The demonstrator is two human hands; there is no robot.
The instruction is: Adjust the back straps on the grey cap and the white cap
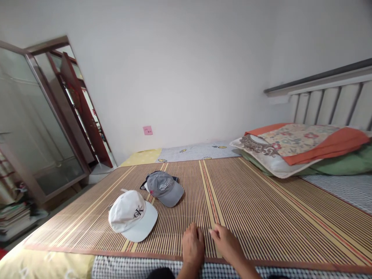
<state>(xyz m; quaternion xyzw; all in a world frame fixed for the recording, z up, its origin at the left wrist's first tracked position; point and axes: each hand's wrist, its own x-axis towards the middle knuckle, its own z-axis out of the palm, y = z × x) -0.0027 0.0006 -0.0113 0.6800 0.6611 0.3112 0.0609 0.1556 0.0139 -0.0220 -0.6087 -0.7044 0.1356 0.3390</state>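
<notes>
My left hand [193, 245] rests on the striped bamboo mat [247, 201] near its front edge, fingers curled into a loose fist. Just to its right, apart from it, my right hand [228, 243] is also closed, thumb against the curled fingers. I see nothing held in either hand. A white baseball cap [128, 213] with dark letters lies left of my left hand, its brim toward the hands. Behind it sits a grey baseball cap [165, 186] with white lettering, partly covering a dark item [175, 178] whose kind I cannot make out.
The mat covers a bed with a checked sheet [133, 267]. Pillows [270, 159] with an orange-edged floral cover [302, 141] lie at the right, before a slatted headboard [328, 102]. A pink note [147, 130] sticks to the wall. A doorway and books [17, 221] are at left.
</notes>
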